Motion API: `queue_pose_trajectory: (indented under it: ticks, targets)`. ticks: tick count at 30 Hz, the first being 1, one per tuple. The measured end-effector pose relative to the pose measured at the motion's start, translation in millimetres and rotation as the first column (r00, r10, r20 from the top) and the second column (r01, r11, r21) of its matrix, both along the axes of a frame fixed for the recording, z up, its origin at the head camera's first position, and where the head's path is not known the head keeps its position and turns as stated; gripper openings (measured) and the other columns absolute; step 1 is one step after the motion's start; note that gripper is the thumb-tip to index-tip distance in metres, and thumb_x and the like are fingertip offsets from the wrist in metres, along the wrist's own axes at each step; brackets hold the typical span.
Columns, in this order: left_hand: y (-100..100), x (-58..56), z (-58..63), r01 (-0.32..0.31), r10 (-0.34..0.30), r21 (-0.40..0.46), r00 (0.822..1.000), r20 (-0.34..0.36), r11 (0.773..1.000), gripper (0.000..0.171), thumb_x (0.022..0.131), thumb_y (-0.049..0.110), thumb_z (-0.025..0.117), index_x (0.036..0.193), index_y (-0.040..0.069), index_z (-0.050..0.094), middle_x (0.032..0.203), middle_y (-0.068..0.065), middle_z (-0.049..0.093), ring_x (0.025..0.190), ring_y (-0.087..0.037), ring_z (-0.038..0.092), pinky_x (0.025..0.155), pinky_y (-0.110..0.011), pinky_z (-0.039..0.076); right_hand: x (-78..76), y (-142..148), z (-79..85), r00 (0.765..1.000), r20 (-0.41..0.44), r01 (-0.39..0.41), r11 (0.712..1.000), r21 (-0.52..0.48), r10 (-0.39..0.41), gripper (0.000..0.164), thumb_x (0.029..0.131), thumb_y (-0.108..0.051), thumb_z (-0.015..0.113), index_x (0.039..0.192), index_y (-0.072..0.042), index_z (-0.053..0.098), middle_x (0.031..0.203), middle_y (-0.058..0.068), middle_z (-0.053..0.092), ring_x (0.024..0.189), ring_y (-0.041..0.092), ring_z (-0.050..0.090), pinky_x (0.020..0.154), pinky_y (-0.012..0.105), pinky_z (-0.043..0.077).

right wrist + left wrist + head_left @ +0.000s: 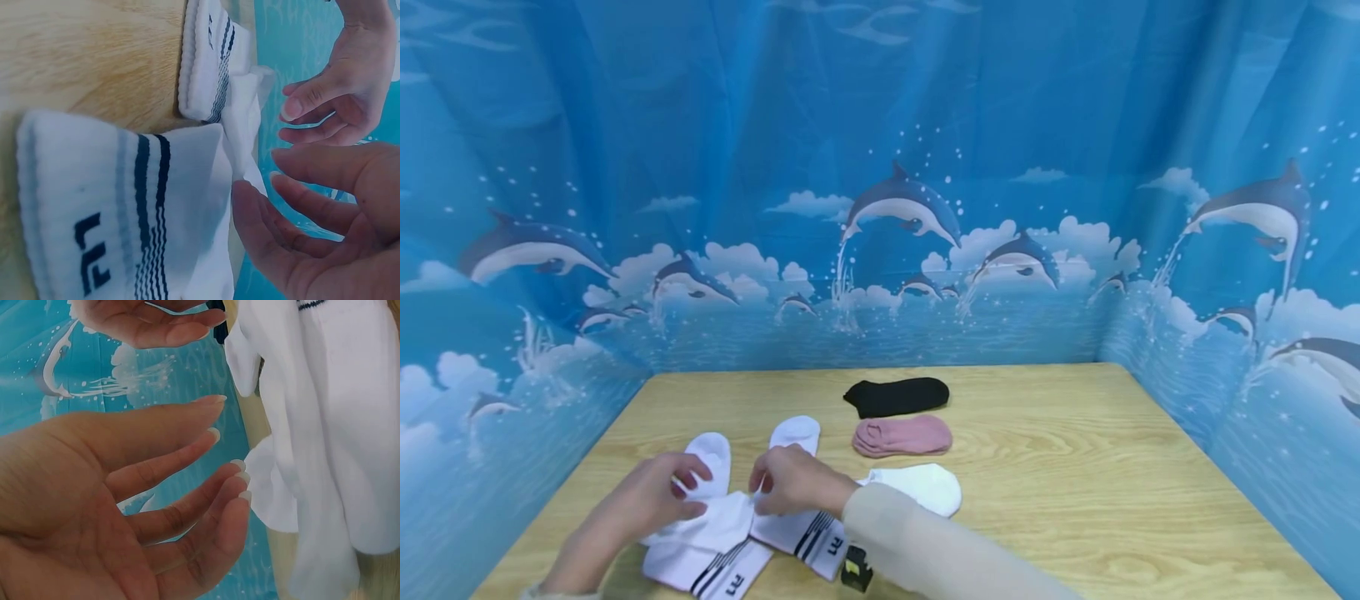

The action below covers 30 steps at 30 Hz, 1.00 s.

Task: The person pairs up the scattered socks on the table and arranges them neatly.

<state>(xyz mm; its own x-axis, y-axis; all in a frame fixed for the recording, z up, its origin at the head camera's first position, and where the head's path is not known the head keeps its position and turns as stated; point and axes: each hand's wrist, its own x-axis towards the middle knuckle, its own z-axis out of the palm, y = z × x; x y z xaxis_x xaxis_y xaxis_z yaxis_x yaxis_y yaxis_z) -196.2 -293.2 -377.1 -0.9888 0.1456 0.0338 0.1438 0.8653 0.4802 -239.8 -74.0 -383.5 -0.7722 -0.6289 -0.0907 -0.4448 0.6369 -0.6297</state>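
Two long white socks with black stripes lie side by side on the table, the left striped sock (711, 562) and the right striped sock (94, 187). A plain white sock (726, 521) is draped across the left one. My left hand (658, 497) hovers over it, its fingers loosely bent and nothing between them; the left wrist view shows the fingertips beside the white cloth. Over the right striped sock is my right hand (797, 481), thumb and fingers spread apart in the right wrist view. One of its fingertips is right at the white fabric.
To the right, partly behind the right sleeve (925, 533), lies a white sock (928, 486). Beyond it are a folded pink sock (904, 436) and a black sock (901, 397). A small black item with a yellow mark (855, 570) sits near the sleeve. A dolphin-printed curtain (880, 317) surrounds the table.
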Motion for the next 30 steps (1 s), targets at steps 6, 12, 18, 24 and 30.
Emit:
queue_pose_trajectory:
  ticks: [6, 12, 18, 24, 30]
  targets:
    - [-9, -0.7, 0.0, -0.016, 0.015, 0.017, 1.0, 0.012, 1.0, 0.029, 0.075, 0.004, 0.085, 0.1, 0.002, 0.071, 0.089, -0.008, 0.069, 0.08, -0.019, 0.065, 0.071, -0.037, 0.056, -1.2, -6, -0.7, 0.999, -0.036, 0.008, 1.0, 0.026, -0.007, 0.022, 0.082, -0.011, 0.083, 0.103, -0.015, 0.075, 0.089, -0.004, 0.067, 0.068, 0.003, 0.057, 0.064, 0.016, 0.048]
    - [-24, 0.4, -3.6, -0.026, 0.026, 0.013, 1.0, 0.012, 1.0, 0.029, 0.076, 0.004, 0.085, 0.1, 0.0, 0.07, 0.088, -0.008, 0.069, 0.079, -0.019, 0.065, 0.068, -0.034, 0.055, -3.1, -11, -3.7, 0.999, -0.033, 0.019, 0.999, 0.037, -0.018, 0.023, 0.083, -0.014, 0.083, 0.105, -0.018, 0.075, 0.093, -0.005, 0.066, 0.076, 0.003, 0.054, 0.067, 0.017, 0.047]
    - [-39, -1.7, -5.2, -0.013, 0.013, -0.006, 1.0, 0.001, 1.0, 0.029, 0.077, 0.005, 0.085, 0.102, 0.0, 0.07, 0.092, -0.009, 0.07, 0.084, -0.021, 0.066, 0.069, -0.031, 0.055, -2.8, -14, -7.0, 0.999, -0.011, 0.043, 0.999, 0.022, -0.043, 0.026, 0.084, -0.013, 0.083, 0.108, -0.017, 0.075, 0.092, -0.006, 0.064, 0.076, 0.004, 0.054, 0.066, 0.018, 0.047]
    - [-51, -1.5, -8.5, 0.0, 0.0, -0.021, 1.0, 0.008, 1.0, 0.032, 0.077, 0.005, 0.084, 0.104, -0.003, 0.07, 0.094, -0.011, 0.072, 0.086, -0.024, 0.068, 0.07, -0.028, 0.055, -1.9, -16, -10.8, 0.999, -0.01, 0.047, 0.997, 0.058, -0.047, 0.027, 0.085, -0.015, 0.081, 0.111, -0.017, 0.074, 0.086, -0.008, 0.064, 0.075, 0.003, 0.053, 0.066, 0.017, 0.047]
    - [-55, -4.8, -8.6, -0.035, 0.037, -0.047, 0.998, 0.054, 0.998, 0.037, 0.08, 0.007, 0.084, 0.111, -0.005, 0.068, 0.098, -0.015, 0.072, 0.09, -0.03, 0.069, 0.075, -0.039, 0.059, -1.4, -19, -13.3, 0.997, 0.003, 0.073, 0.995, 0.07, -0.073, 0.025, 0.088, -0.018, 0.079, 0.112, -0.016, 0.074, 0.084, -0.007, 0.063, 0.07, 0.004, 0.055, 0.063, 0.017, 0.048]
